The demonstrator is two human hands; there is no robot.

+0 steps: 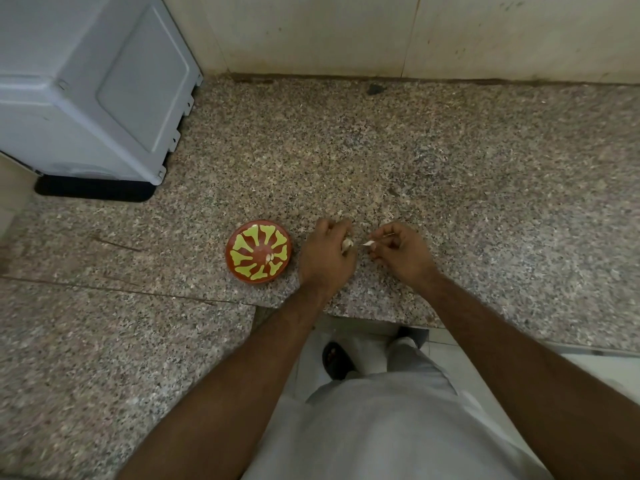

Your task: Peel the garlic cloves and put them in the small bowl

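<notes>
A small red bowl (258, 250) with a yellow-green pattern sits on the granite counter, and peeled garlic cloves (271, 258) lie inside it. Just right of the bowl, my left hand (325, 258) grips a whitish piece of garlic (347, 244) in its curled fingers. My right hand (401, 252) is close beside it and pinches a thin strip of garlic skin (367, 242) between thumb and fingertips. The two hands are a short gap apart, with the skin pointing toward the garlic.
A grey appliance (86, 91) stands at the back left on a black base. The tiled wall (381, 32) runs along the back of the speckled granite counter (450, 161). The counter's front edge (374, 315) is near my body, with floor and a sandal below.
</notes>
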